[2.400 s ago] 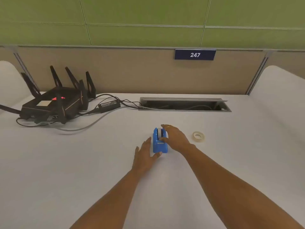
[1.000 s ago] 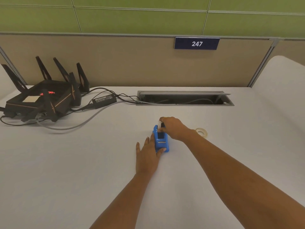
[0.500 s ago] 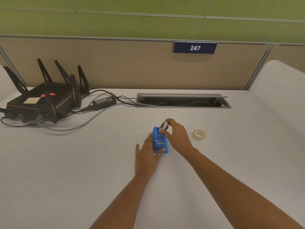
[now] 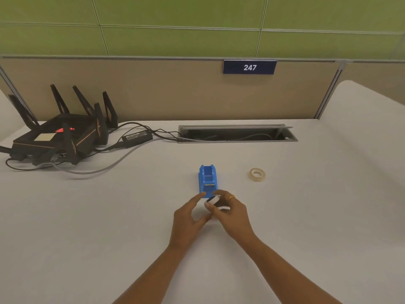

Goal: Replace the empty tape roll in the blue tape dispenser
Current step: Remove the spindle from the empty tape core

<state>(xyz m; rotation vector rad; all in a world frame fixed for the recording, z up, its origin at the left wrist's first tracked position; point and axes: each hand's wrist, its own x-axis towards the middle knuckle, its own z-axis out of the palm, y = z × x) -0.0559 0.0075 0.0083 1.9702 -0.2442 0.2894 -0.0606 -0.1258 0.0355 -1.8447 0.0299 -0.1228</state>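
Observation:
The blue tape dispenser (image 4: 208, 179) stands on the white desk (image 4: 109, 216) with its roll slot bare. Just in front of it my right hand (image 4: 232, 213) grips a small white empty roll on a dark hub (image 4: 212, 199). My left hand (image 4: 188, 218) is beside it, fingers spread, with its fingertips close to the roll; I cannot tell whether they touch it. A fresh roll of clear tape (image 4: 257, 174) lies flat to the right of the dispenser.
A black router (image 4: 59, 137) with antennas sits at the back left, with a power brick (image 4: 137, 136) and cables trailing across the desk. An open cable tray (image 4: 236, 134) is set into the desk behind the dispenser. A beige partition rises at the back.
My right hand lifted the empty roll out of the dispenser and drew it back toward me. My left hand let go of the dispenser's side and came to the roll.

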